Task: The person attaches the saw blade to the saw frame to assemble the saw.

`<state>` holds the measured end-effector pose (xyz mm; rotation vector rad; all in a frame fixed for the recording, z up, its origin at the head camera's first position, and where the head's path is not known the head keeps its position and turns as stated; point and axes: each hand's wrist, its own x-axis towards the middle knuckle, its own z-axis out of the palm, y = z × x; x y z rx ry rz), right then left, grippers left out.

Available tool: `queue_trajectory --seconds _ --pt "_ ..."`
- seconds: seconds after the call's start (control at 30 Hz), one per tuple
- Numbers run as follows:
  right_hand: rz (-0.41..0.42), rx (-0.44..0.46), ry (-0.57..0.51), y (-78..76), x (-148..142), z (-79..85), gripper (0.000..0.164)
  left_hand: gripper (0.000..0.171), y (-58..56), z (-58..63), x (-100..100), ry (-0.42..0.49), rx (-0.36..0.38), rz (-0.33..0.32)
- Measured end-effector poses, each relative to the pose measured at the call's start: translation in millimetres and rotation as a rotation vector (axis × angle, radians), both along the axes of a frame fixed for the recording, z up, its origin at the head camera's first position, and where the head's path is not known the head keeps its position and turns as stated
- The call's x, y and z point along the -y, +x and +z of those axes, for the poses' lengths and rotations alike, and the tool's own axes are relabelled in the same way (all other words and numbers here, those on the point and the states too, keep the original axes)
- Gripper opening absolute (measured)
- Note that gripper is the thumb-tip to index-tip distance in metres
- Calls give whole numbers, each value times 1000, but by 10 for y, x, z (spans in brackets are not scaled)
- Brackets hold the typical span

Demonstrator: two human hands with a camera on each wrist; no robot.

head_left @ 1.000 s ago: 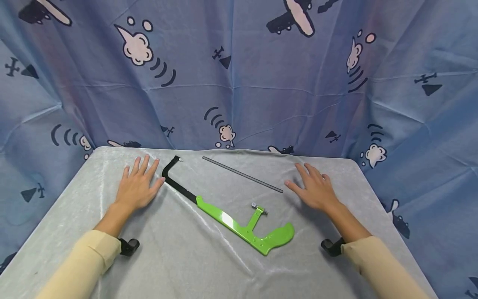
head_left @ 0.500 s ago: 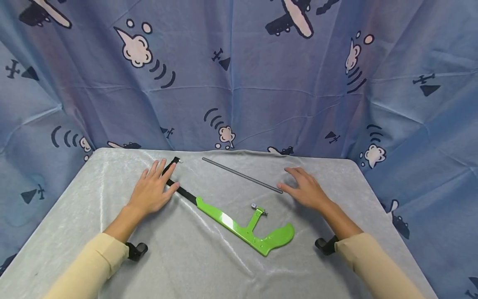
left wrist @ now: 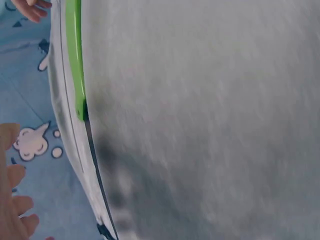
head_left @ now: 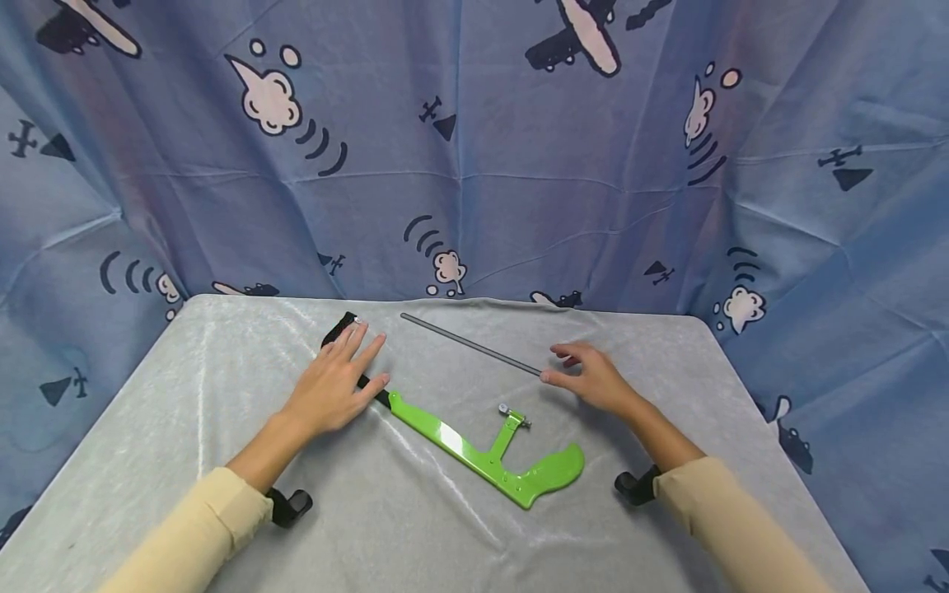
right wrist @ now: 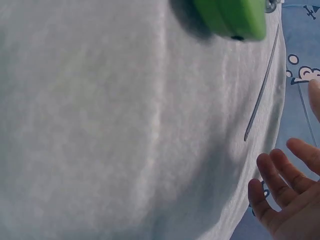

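Observation:
A hacksaw frame (head_left: 452,441) with a green handle and a black front arm lies slanted on the grey cloth. Over its black arm hovers my left hand (head_left: 334,387), fingers spread and holding nothing, hiding part of that arm. Beyond the frame lies a thin grey hacksaw blade (head_left: 474,345). My right hand (head_left: 596,380) is at the blade's right end, thumb and fingers loosely bent and apart. In the right wrist view, a gap shows between the fingers (right wrist: 285,175) and the near tip of the blade (right wrist: 261,90). The frame's wing-nut post points toward the blade.
The table (head_left: 415,543) is covered by a wrinkled grey cloth. Behind it hangs a blue curtain (head_left: 504,214) with airplane and cloud prints. Black wrist mounts sit at both cuffs.
My left hand has moved right, from beside the frame's black tip to over its black arm. My right hand has come left to the blade's end, its fingers bending more. Frame and blade stay put.

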<state>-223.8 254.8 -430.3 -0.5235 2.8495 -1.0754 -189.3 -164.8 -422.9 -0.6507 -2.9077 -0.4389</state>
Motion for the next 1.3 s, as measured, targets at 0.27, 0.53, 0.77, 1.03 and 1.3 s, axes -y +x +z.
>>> queue_trajectory --seconds 0.27,0.53,0.77,1.03,1.3 --pt "9 43 -28 -35 48 -48 53 64 58 -34 -194 80 20 -57" --pt "11 92 -14 -71 86 -56 54 61 124 -46 -373 145 83 -126" --pt "3 92 13 -116 121 -67 51 62 192 -49 -522 150 146 -174" --pt "7 105 18 -189 126 -93 41 63 241 -55 -674 161 198 -219" --pt "37 92 -3 -228 143 -112 23 61 281 -80 -816 197 195 -282"
